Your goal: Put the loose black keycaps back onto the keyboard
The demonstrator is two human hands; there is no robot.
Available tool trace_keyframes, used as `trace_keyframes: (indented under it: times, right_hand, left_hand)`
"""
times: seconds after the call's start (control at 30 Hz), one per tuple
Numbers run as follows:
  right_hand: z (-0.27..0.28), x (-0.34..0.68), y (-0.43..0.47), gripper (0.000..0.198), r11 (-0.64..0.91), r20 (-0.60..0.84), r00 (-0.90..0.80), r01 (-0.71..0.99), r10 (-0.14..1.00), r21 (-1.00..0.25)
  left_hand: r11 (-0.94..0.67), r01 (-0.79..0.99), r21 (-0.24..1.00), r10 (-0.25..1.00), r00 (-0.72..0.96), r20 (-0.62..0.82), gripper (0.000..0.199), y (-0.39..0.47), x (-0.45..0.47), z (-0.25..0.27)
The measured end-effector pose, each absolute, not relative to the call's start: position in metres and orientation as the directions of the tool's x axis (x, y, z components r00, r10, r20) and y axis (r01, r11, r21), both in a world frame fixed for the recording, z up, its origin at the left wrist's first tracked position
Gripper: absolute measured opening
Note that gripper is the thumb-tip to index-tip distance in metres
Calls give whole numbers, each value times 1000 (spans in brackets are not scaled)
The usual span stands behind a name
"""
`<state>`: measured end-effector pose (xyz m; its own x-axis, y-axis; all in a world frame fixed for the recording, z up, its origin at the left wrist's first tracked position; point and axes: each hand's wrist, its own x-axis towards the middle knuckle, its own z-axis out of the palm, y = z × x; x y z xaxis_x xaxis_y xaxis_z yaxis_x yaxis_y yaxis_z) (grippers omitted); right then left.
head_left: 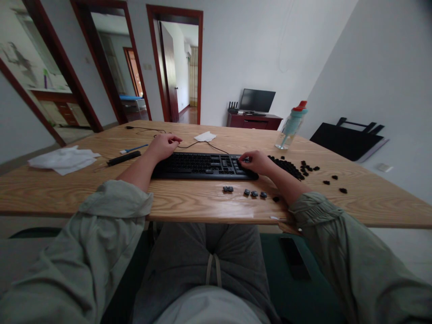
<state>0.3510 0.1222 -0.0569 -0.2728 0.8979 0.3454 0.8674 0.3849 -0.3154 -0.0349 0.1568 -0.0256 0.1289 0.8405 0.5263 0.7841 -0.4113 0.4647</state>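
A black keyboard [189,165] lies lengthwise on the wooden table in front of me. At its back left edge is my left hand [167,145], its fingers loosely bent and pointing right, with nothing visible in them. Over the number pad at the right end, my right hand [254,162] has thumb and fingers pinched together at a keycap; the fingers partly hide it. Several loose dark keycaps [254,194] sit in front of the keyboard, two of them side by side [228,189]. A dense patch of black keycaps [286,167] spreads beside my right forearm.
More keycaps [306,168] lie scattered to the right. A clear bottle with a red lid [293,123] stands behind them. White tissue [64,159], a black bar-shaped item [123,158] and a blue-handled brush [133,149] lie left. A cable [216,147] runs behind the keyboard near white paper [205,136].
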Motion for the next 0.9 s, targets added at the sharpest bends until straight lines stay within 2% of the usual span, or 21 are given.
trace_keyframes:
  times: [0.43, 0.57, 0.9]
  right_hand:
    - [-51, 355, 123, 31, 448, 289, -366, 838, 885, -310]
    - [-51, 356, 120, 34, 424, 252, -356, 851, 900, -311]
    - [-58, 356, 116, 33, 409, 299, -325, 867, 897, -285]
  left_hand:
    - [-438, 769, 465, 831, 149, 536, 35, 158, -35, -27]
    - [-432, 771, 468, 834, 145, 532, 34, 157, -35, -26]
    - [-432, 768, 472, 840, 151, 522, 34, 154, -33, -26]
